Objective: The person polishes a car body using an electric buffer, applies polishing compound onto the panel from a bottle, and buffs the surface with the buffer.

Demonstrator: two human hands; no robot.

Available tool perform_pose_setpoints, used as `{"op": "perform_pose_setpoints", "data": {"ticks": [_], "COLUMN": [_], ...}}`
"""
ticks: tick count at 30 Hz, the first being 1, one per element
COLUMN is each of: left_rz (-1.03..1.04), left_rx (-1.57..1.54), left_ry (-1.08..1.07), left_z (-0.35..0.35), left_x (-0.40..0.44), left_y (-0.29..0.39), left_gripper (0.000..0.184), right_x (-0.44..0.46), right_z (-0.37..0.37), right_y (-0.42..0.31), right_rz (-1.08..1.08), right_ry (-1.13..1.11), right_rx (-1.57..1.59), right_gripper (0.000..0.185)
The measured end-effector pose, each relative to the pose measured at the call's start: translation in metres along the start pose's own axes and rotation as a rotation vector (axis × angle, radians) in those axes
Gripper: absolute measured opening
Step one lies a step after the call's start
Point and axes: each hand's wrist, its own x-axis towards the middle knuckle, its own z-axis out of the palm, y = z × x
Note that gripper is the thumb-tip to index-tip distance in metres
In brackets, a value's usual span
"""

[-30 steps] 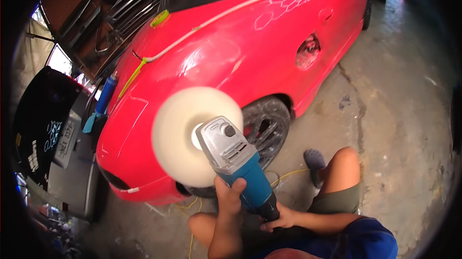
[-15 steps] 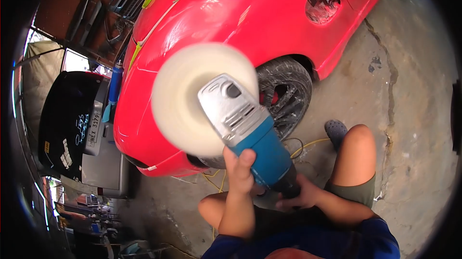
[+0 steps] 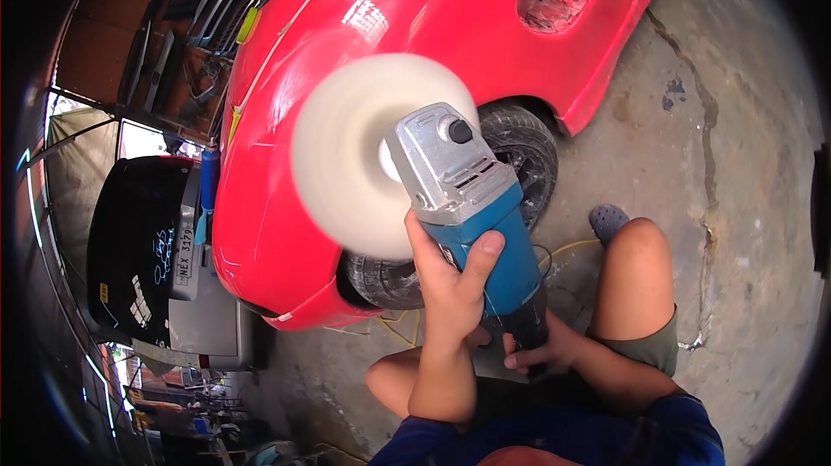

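The angle polisher (image 3: 498, 215) is in the middle of the frame, held in front of the red car (image 3: 450, 7). The left hand (image 3: 454, 271) grasps its blue body just behind the metal head, with the thumb on top; the right hand (image 3: 547, 347) is wrapped around the dark rear handle. The white polishing pad (image 3: 346, 146) looks blurred, so I judge that it is spinning. Whether it touches the paint, I cannot tell.

If the pad is tilted, its edge could, in my opinion, mark the paint or catch on the wheel arch beside the tire (image 3: 532, 150). A loose grip could let the tool kick. The yellow cord (image 3: 576, 245) lies on the floor near the clog (image 3: 608, 224), and a foot could pull it.

The pad hides part of the car's side. At left of the frame are a blue bottle (image 3: 209, 180) and a silver vehicle (image 3: 203, 319).
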Motion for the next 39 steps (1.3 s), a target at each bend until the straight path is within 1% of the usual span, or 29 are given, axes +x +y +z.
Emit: {"op": "perform_pose_setpoints", "data": {"ticks": [5, 8, 11, 17, 20, 23, 26, 29, 32, 35, 39], "left_rz": [-0.03, -0.048, -0.064, -0.122, -0.123, -0.107, -0.099, -0.08, -0.098, -0.088, -0.077], "left_rx": [-0.019, -0.017, -0.016, -0.038, -0.014, -0.002, 0.021, 0.008, -0.037, -0.061, -0.058], "left_ry": [-0.046, -0.038, -0.036, -0.068, -0.059, -0.038, -0.02, 0.006, 0.051, 0.065, 0.113], "left_z": [-0.001, -0.002, -0.002, -0.005, -0.006, -0.01, -0.014, -0.017, -0.019, -0.025, -0.036], "left_x": [-0.005, -0.01, -0.014, -0.023, -0.028, -0.031, -0.029, -0.029, -0.034, -0.038, -0.047], "left_y": [-0.005, -0.01, -0.013, -0.025, -0.031, -0.032, -0.025, -0.017, -0.01, -0.007, -0.005], "left_gripper": [0.079, 0.078, 0.077, 0.076, 0.075, 0.076, 0.078, 0.079, 0.081, 0.084, 0.091], "right_x": [0.0, 0.001, -0.002, -0.01, -0.01, -0.011, -0.011, -0.006, -0.001, -0.002, 0.001], "right_z": [0.002, -0.001, 0.002, 0.008, 0.006, 0.007, 0.012, 0.008, 0.01, 0.021, 0.02], "right_y": [0.015, 0.029, 0.032, 0.047, 0.06, 0.058, 0.042, 0.045, 0.047, 0.04, 0.045], "right_rz": [-0.007, -0.024, -0.034, 0.013, 0.009, -0.004, -0.001, 0.003, -0.016, 0.038, 0.058], "right_ry": [-0.035, -0.072, -0.065, -0.035, -0.053, -0.059, -0.031, -0.065, -0.116, -0.067, -0.132], "right_rx": [0.068, 0.044, 0.069, 0.112, 0.107, 0.1, 0.087, -0.019, -0.02, 0.059, -0.01], "right_gripper": [0.025, 0.024, 0.023, 0.024, 0.025, 0.024, 0.025, 0.026, 0.026, 0.026, 0.028]}}
